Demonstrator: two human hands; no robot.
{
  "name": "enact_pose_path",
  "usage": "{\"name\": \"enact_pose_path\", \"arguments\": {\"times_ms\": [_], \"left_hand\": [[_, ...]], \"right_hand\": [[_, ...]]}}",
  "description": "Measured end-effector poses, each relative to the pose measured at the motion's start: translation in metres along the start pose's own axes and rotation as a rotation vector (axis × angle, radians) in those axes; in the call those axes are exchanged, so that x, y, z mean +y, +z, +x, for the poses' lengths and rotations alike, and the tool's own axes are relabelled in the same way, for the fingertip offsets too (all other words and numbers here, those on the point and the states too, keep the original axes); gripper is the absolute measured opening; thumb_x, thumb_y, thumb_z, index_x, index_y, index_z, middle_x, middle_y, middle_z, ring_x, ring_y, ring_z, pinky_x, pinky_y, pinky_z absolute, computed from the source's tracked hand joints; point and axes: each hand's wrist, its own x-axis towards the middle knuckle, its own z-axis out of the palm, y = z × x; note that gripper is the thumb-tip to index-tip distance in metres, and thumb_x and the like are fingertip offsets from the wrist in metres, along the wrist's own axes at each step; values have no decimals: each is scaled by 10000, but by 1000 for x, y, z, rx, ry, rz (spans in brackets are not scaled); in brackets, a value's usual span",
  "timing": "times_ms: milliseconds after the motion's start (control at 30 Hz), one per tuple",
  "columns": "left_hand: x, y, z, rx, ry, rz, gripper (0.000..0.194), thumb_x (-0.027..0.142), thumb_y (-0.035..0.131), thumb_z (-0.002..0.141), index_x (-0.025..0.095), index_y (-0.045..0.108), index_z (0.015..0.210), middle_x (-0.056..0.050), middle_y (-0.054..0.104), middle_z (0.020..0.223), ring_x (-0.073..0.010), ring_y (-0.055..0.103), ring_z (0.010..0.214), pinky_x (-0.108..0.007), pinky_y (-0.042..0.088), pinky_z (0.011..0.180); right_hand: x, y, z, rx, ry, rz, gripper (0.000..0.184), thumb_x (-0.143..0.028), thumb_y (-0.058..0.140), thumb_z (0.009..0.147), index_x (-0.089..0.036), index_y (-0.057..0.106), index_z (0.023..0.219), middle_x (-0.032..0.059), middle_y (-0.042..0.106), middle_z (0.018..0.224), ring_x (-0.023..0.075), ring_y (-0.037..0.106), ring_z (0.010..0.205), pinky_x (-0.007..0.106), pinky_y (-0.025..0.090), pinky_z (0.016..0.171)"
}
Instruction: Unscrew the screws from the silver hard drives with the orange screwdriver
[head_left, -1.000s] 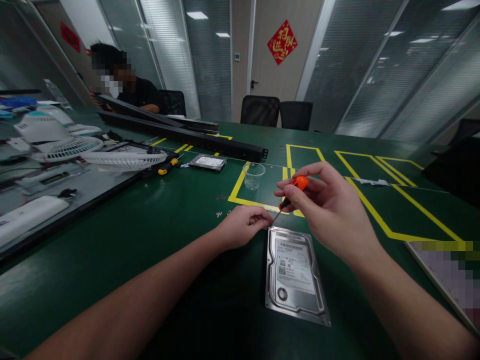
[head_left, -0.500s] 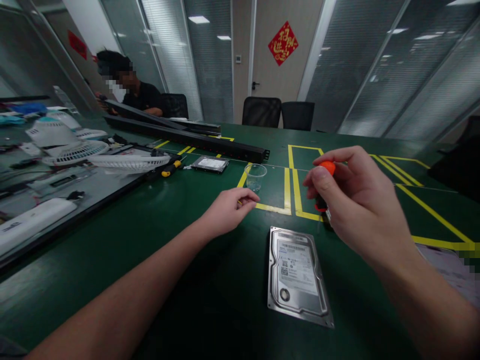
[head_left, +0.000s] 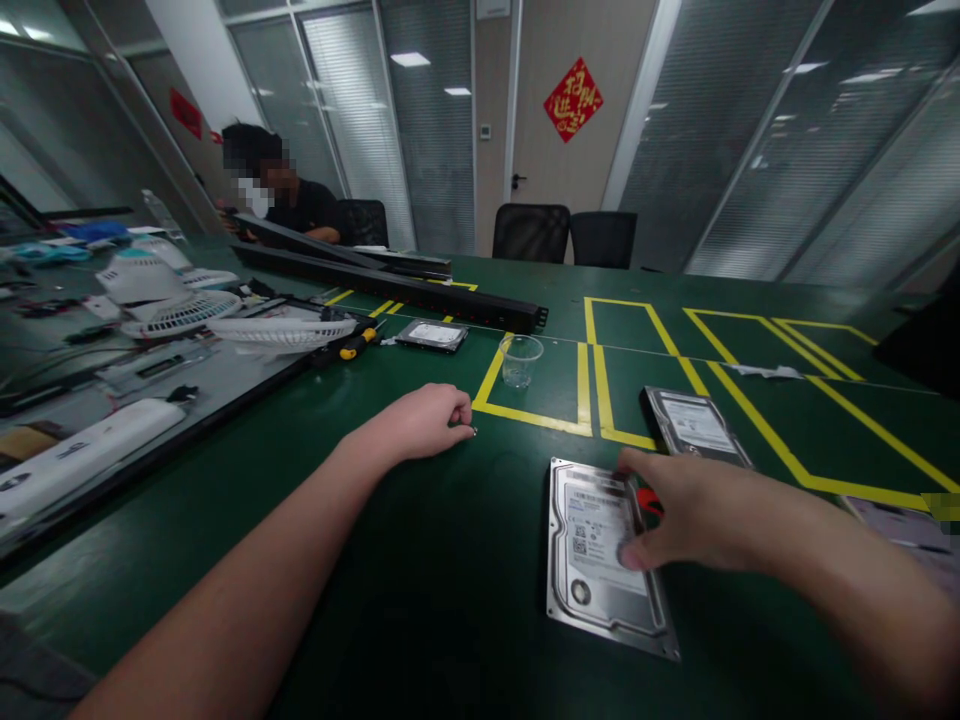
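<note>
A silver hard drive (head_left: 600,590) lies label up on the green table in front of me. My right hand (head_left: 660,510) is over its right side, the thumb on the label and a finger at the far right corner. Part of a red-orange handled tool (head_left: 649,502), probably a screwdriver, shows inside that hand; the rest is hidden. My left hand (head_left: 439,420) is pinched closed above the table, left of the drive. A tiny shiny piece, apparently a screw (head_left: 474,432), shows at its thumb tip. Beyond it stands a clear plastic cup (head_left: 521,365).
A second hard drive (head_left: 694,420) lies behind my right hand, a third (head_left: 433,335) farther left. Near that are a yellow-and-black screwdriver (head_left: 358,343) and long black bars (head_left: 390,290). White fan parts (head_left: 281,335) lie on a panel at left. A person (head_left: 292,205) sits across the table.
My right hand has come down and left onto the near hard drive with the red-orange tool in it, uncovering the drive behind. My left hand has drawn back left, away from the cup.
</note>
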Motion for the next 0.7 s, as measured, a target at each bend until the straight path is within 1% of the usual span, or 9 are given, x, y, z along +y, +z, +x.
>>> {"name": "enact_pose_path", "arguments": {"times_ms": [100,200,267,367,500,600,700], "left_hand": [[2,1,0,-23,-5,-3,145,357,721,882,215,749,894,-46,690,908,-216,627,809,-302,395,696],[6,2,1,-41,-1,-12,96,299,700,877,215,746,880,-41,695,896,-216,632,809,-301,391,694],[7,4,2,-44,1,-18,83,259,671,880,211,734,854,-36,697,871,-210,628,788,-302,387,685],[7,7,3,-33,6,-22,98,237,646,890,205,710,824,-33,695,837,-207,621,763,-305,381,677],[5,7,3,-19,31,-20,120,243,638,909,196,692,812,-39,689,834,-205,615,759,-310,389,690],[7,4,2,47,78,-31,110,233,630,925,188,691,845,-49,685,882,-205,611,798,-313,409,723],[18,0,1,140,123,-139,97,236,635,944,183,708,908,-51,686,951,-198,614,849,-308,436,763]], "right_hand": [[-1,0,0,-51,-26,41,1132,-452,933,623,-177,482,1624,214,630,1542,471,637,1365,610,535,1101],[-2,0,0,-79,-16,38,1157,-446,918,651,-151,426,1656,214,587,1586,457,598,1414,588,499,1157],[-1,0,0,-71,-31,37,1112,-446,906,667,-146,453,1638,214,607,1566,455,611,1396,585,500,1149],[0,0,0,-47,-60,43,1032,-448,911,654,-159,536,1571,212,656,1505,457,649,1340,587,521,1109],[-6,2,-1,-37,-101,60,878,-436,908,650,-151,638,1435,210,731,1372,450,714,1209,583,570,1007],[-14,5,-2,-9,-122,57,785,-454,915,648,-149,684,1334,208,749,1309,442,731,1158,572,582,968],[-18,7,-2,28,-132,34,716,-476,924,647,-164,716,1258,197,770,1241,436,746,1110,553,587,925]]}}
